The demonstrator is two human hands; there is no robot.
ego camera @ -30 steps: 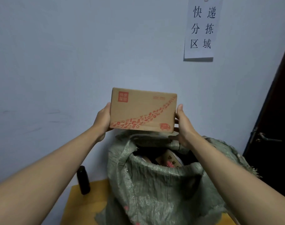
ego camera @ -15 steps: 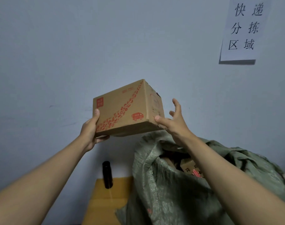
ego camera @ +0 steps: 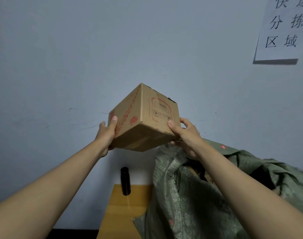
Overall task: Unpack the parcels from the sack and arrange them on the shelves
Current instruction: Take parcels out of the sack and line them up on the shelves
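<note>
A cardboard box [ego camera: 144, 118] printed with red markings is held in mid-air at the centre of the view, in front of a pale blue-grey wall [ego camera: 78, 57]. The box is tilted, with one vertical corner edge turned toward the camera and its underside partly visible.

The left hand [ego camera: 106, 133] grips the box from the 9 o'clock side: the thumb lies flat on the face with the red van symbol, and the remaining fingers pass underneath, out of sight. The right hand [ego camera: 183, 133] grips the box from the 3 o'clock side: the thumb presses the face carrying the red outlined label and handling symbols, with the fingers curled around the far lower edge. Both hands are clamped on the box.

A green woven sack [ego camera: 190, 195] stands at 5 o'clock from the box, mouth open, on a yellow-brown surface [ego camera: 123, 209]. Part of another carton [ego camera: 210, 179] shows inside the mouth, mostly hidden by the right forearm.

A black cylindrical bottle [ego camera: 125, 181] stands upright at 6 o'clock, just beside the sack, against the wall.

A white paper sign [ego camera: 283, 28] with black Chinese characters hangs on the wall at 2 o'clock.
</note>
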